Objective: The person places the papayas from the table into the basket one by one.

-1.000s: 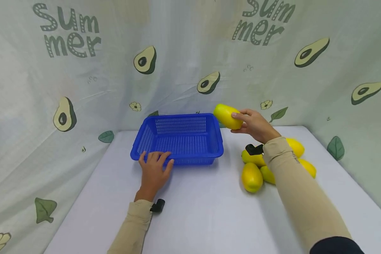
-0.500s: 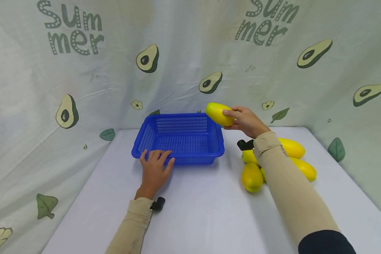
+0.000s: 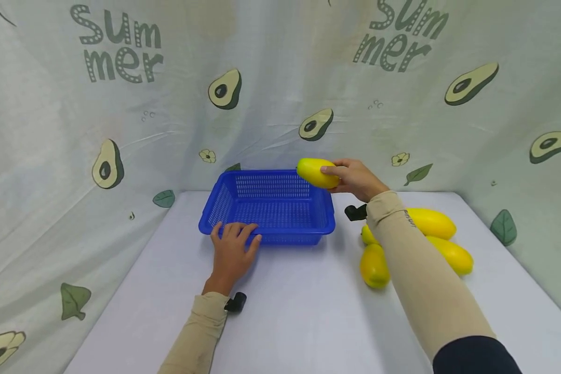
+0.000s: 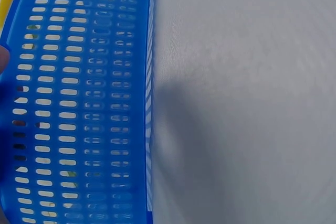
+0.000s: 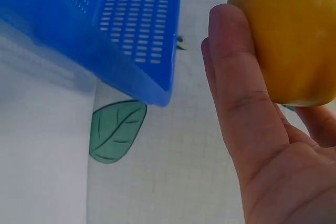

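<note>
1. So a yellow fruit (image 3: pixel 315 172) is being held up in the air by the right hand (image 3: pixel 357 181). It's pinched between the thumb and the fingers, which are only opened about as wide as the fruit.
2. The fruit is tipped over on its side, with its greener end pointed away from the hand. From the head view, the back right corner of the blue basket (image 3: pixel 292 230) is covered by it. Whether it's held straight over the basket or just beside it can't really be told.
3. The left hand (image 3: pixel 232 254) is rested on the basket's front rim, left of the middle. Its fingers are spread and loosely bent, and the thumb is set lower, by the front wall. How firmly the rim is pressed can't be told.
4. The basket is set upright on the white surface (image 3: pixel 304 311), and its sides are full of slots.
5. Off to the right, a pile of fruit (image 3: pixel 375 266), also yellow, is left on the surface, partly hidden by the tan right sleeve (image 3: pixel 425 275).
6. Everything is backed by a pale cloth (image 3: pixel 271 47) printed with avocados, leaves and "summer".
</note>
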